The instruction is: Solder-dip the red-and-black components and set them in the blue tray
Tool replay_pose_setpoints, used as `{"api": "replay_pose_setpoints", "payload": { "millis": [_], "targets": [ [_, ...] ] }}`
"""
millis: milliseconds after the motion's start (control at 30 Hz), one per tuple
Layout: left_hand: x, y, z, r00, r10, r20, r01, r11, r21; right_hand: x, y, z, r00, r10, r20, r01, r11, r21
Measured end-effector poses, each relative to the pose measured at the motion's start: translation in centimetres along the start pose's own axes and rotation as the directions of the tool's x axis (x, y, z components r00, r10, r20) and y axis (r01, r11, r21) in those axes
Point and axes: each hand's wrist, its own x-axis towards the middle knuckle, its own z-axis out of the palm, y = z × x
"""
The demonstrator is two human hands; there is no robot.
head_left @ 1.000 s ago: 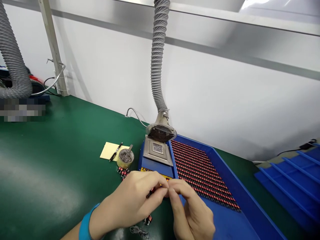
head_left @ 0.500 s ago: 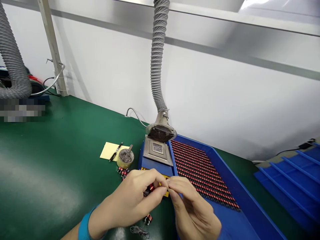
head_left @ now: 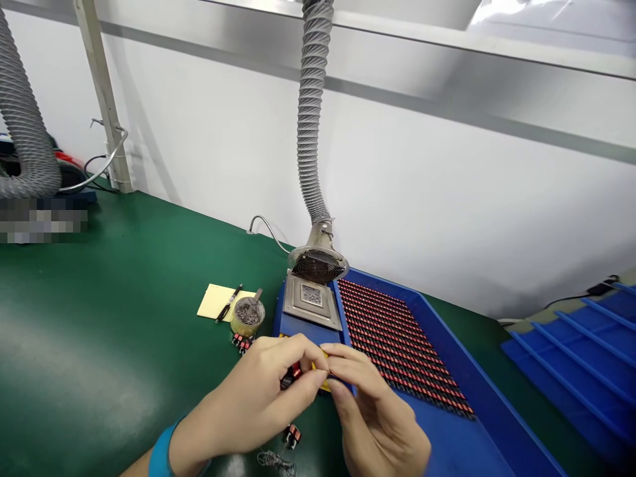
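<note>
My left hand (head_left: 258, 397), with a blue wristband, is closed in a pinch on a small red and black coil part (head_left: 291, 375). My right hand (head_left: 372, 417) meets it from the right, its fingertips pinched at the same part. Both hands hover just in front of the blue solder pot (head_left: 311, 308) with its square metal top. More of the small red and black parts lie on the green mat: one (head_left: 292, 434) below my left hand, a few others (head_left: 242, 342) by a small cup.
A blue tray (head_left: 467, 430) to the right holds several rows of red coil parts (head_left: 397, 344). A grey fume hose (head_left: 312, 132) ends in a round intake above the pot. A cup of scraps (head_left: 247, 317), a yellow pad with a pen (head_left: 218, 301) and more blue trays (head_left: 581, 358) stand nearby.
Both hands have drifted slightly left and toward the solder pot, keeping their pinch on the small part. Nothing else has moved.
</note>
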Motion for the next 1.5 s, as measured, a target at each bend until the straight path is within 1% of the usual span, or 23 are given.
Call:
{"api": "replay_pose_setpoints", "payload": {
  "millis": [67,100,167,233,300,333,467,567,633,700,767,800,867,967,1100,1167,1200,1233,1300,1333,1367,1433,1500],
  "targets": [
    [0.1,-0.2,0.4,0.991,0.128,-0.028,-0.124,0.986,0.11,-0.1,-0.1,0.2,1.0,-0.027,-0.014,0.025,0.995,-0.094],
    [0.1,-0.4,0.6,0.976,0.212,-0.04,-0.202,0.963,0.18,-0.1,-0.2,0.3,0.999,0.045,-0.017,-0.046,0.996,-0.079],
    [0.1,-0.7,1.0,0.927,0.371,-0.054,-0.335,0.885,0.324,0.2,-0.5,0.3,0.955,0.294,0.042,-0.297,0.95,0.102],
    [0.1,-0.7,1.1,0.893,0.445,-0.066,-0.391,0.84,0.377,0.6,-0.7,0.3,0.873,0.463,0.152,-0.486,0.802,0.346],
    [0.0,-0.5,1.0,0.906,0.411,-0.103,-0.362,0.877,0.315,0.8,-0.7,0.1,0.88,0.445,0.168,-0.467,0.745,0.477],
    [-0.1,-0.4,0.9,0.927,0.356,-0.118,-0.319,0.914,0.249,0.9,-0.7,-0.1,0.911,0.394,0.125,-0.403,0.782,0.475],
    [-0.2,0.1,0.4,0.993,0.088,-0.074,-0.086,0.996,0.033,0.6,-0.5,-0.2,0.99,0.14,-0.017,-0.134,0.973,0.185],
    [-0.1,-0.1,0.6,0.996,0.081,-0.049,-0.079,0.996,0.045,0.2,-0.4,0.1,0.997,-0.029,-0.077,0.029,1.0,0.003],
    [-0.1,-0.4,0.9,0.978,0.199,-0.067,-0.188,0.972,0.143,0.1,-0.5,0.3,0.996,0.027,-0.081,-0.03,0.999,-0.032],
    [0.0,-0.7,1.3,0.933,0.35,-0.077,-0.317,0.906,0.28,0.2,-0.6,0.3,0.963,0.269,0.006,-0.268,0.957,0.112],
    [0.0,-0.9,1.4,0.902,0.424,-0.08,-0.375,0.863,0.339,0.4,-0.6,0.1,0.874,0.453,0.176,-0.486,0.806,0.337],
    [0.0,-0.8,1.4,0.905,0.414,-0.095,-0.366,0.873,0.321,0.5,-0.5,0.0,0.855,0.466,0.227,-0.518,0.745,0.421],
    [-0.1,-0.6,1.2,0.94,0.319,-0.121,-0.291,0.935,0.202,0.6,-0.5,-0.3,0.896,0.406,0.178,-0.44,0.765,0.47],
    [-0.2,-0.2,0.7,0.988,0.118,-0.096,-0.117,0.993,0.017,0.5,-0.5,-0.4,0.971,0.24,0.01,-0.233,0.932,0.276],
    [-0.2,-0.1,0.7,0.998,0.037,-0.052,-0.037,0.999,-0.007,0.1,-0.6,0.0,0.997,0.053,-0.059,-0.048,0.995,0.082],
    [-0.1,-0.4,1.0,0.99,0.125,-0.065,-0.12,0.99,0.08,0.1,-0.6,0.2,0.993,0.077,-0.091,-0.073,0.996,0.048],
    [-0.1,-0.5,1.2,0.977,0.201,-0.077,-0.188,0.971,0.148,0.1,-0.6,0.3,0.984,0.157,-0.08,-0.151,0.985,0.079],
    [-0.1,-0.7,1.3,0.956,0.281,-0.082,-0.259,0.942,0.214,0.1,-0.5,0.3,0.961,0.275,-0.037,-0.266,0.952,0.149],
    [0.0,-0.8,1.5,0.927,0.368,-0.075,-0.338,0.904,0.26,0.3,-0.4,0.2,0.876,0.466,0.126,-0.48,0.809,0.341],
    [0.0,-0.8,1.5,0.932,0.356,-0.07,-0.333,0.915,0.226,0.4,-0.4,0.1,0.847,0.493,0.2,-0.529,0.738,0.42],
    [0.0,-0.7,1.5,0.948,0.311,-0.068,-0.297,0.941,0.164,0.5,-0.4,0.0,0.848,0.481,0.223,-0.526,0.707,0.473],
    [0.0,-0.4,1.3,0.985,0.162,-0.054,-0.161,0.986,0.031,0.8,-0.4,-0.3,0.904,0.402,0.147,-0.422,0.777,0.467],
    [0.0,-0.1,1.0,0.999,0.024,-0.034,-0.026,0.998,-0.052,0.9,-0.6,-0.5,0.951,0.301,0.07,-0.306,0.884,0.354]
  ]
}}
